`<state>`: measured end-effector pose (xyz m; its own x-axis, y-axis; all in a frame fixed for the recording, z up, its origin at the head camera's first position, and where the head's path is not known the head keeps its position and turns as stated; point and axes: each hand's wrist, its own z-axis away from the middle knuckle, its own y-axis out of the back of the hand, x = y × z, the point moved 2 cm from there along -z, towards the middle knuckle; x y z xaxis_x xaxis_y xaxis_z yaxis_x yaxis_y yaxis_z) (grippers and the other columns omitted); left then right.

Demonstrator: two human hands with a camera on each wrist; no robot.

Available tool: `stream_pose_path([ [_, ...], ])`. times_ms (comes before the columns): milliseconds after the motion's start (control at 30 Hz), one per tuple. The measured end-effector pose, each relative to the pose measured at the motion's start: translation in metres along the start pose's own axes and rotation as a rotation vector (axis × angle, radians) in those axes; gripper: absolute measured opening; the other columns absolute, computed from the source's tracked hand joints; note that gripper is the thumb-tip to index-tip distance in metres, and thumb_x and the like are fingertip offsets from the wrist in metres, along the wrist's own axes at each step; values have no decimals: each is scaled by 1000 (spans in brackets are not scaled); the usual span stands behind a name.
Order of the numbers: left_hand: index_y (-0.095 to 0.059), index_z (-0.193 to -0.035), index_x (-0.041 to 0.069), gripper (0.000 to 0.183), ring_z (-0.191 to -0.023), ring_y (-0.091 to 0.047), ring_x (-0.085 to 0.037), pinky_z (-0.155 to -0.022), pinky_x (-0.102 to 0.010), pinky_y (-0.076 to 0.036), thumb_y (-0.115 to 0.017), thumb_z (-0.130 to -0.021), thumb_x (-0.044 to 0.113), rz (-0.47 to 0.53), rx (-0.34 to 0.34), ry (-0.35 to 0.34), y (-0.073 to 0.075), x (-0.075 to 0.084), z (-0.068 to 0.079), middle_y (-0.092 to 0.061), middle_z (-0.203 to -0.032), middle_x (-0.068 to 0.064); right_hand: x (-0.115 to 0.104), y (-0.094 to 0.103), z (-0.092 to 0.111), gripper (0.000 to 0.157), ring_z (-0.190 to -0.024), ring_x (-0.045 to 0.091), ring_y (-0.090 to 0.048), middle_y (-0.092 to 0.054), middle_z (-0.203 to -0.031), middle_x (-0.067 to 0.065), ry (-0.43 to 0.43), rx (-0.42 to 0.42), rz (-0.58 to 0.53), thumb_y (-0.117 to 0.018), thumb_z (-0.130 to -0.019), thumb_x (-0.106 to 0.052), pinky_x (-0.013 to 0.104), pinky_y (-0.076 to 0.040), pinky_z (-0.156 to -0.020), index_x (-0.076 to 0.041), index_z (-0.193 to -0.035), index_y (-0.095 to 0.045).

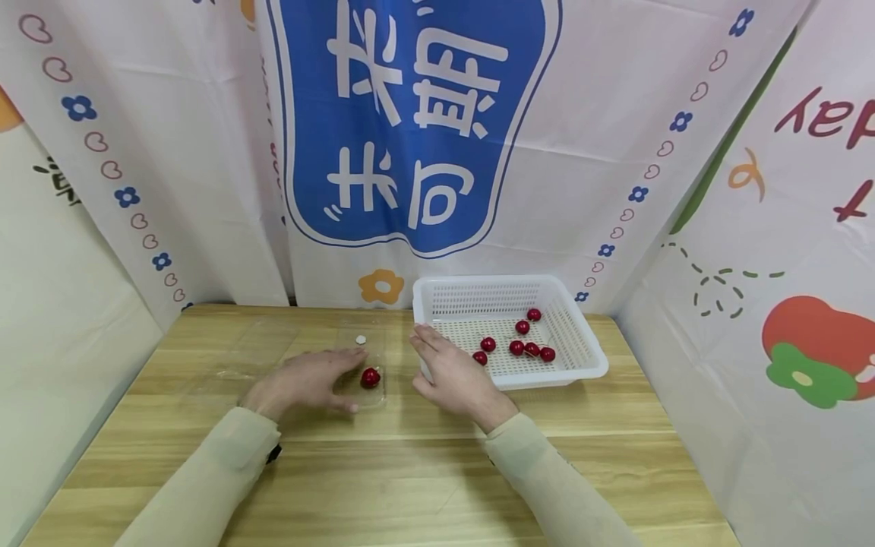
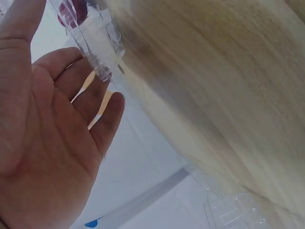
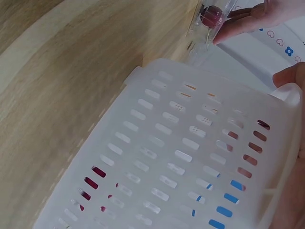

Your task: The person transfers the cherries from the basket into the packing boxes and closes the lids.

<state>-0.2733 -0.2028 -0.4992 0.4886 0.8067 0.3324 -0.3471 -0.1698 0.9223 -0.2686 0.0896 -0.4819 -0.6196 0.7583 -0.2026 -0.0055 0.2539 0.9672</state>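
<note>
Here, left fingers (image 1: 343, 358) spread beside cherry (image 1: 370, 377), right fingers (image 1: 431, 337) straight at basket rim (image 1: 595, 366)

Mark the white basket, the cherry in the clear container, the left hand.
White basket (image 1: 488, 301), head view, back wall.
Cherry (image 1: 370, 377), head view, middle.
Left hand (image 1: 309, 380), head view, back of the hand.

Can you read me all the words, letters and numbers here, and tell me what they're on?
"未来可期", printed sideways on the blue sign.
"day", upside down on the right-hand curtain, running to the picture's edge.
"t", also upside down, below it on the same curtain.
Too folded to read: the black marks on the left and red letters in a curtain fold.
No numbers anywhere, and no words visible on the white basket.
</note>
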Motion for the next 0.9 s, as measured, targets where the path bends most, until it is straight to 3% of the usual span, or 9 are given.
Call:
stream_pose_path([
  [167, -44, -179, 2, 104, -172, -46, -52, -142, -71, -41, -90, -101, 54, 12, -13, -8, 2, 0, 2, -42, -188, -25, 7, 9, 0, 63, -177, 37, -45, -46, -188, 18, -16, -8, -130, -58, -120, -32, 56, -40, -147, 0, -174, -53],
  [300, -40, -181, 2, 102, -175, -40, -54, -144, -73, -36, -89, -104, 48, 46, -64, -10, 6, 0, 5, -35, -190, -26, 22, 24, 1, 57, -172, 40, -51, -52, -184, 19, -68, 13, -183, -56, -122, -29, 57, -41, -146, -2, -173, -55],
  [500, -30, -185, 4, 103, -180, -25, -58, -144, -81, -25, -89, -106, 34, 121, -177, 35, 14, 3, 9, -20, -195, -26, 49, 44, 6, 53, -167, 40, -59, -62, -176, 20, -143, 17, -150, -61, -120, -21, 56, -45, -144, -3, -169, -60],
  [667, -22, -187, 4, 104, -182, -14, -59, -146, -81, -19, -87, -107, 20, 148, -247, 28, 18, 5, 8, -8, -197, -27, 66, 50, 10, 49, -162, 40, -63, -68, -170, 20, -181, -26, -120, -63, -118, -17, 56, -50, -141, -2, -165, -65],
  [900, -19, -186, -2, 108, -182, -8, -60, -149, -77, -14, -88, -105, 19, 229, -252, 15, 17, 6, 7, -4, -196, -31, 81, 49, 13, 43, -149, 40, -73, -77, -156, 21, -180, -71, -121, -71, -111, -3, 55, -60, -131, 2, -154, -73],
])
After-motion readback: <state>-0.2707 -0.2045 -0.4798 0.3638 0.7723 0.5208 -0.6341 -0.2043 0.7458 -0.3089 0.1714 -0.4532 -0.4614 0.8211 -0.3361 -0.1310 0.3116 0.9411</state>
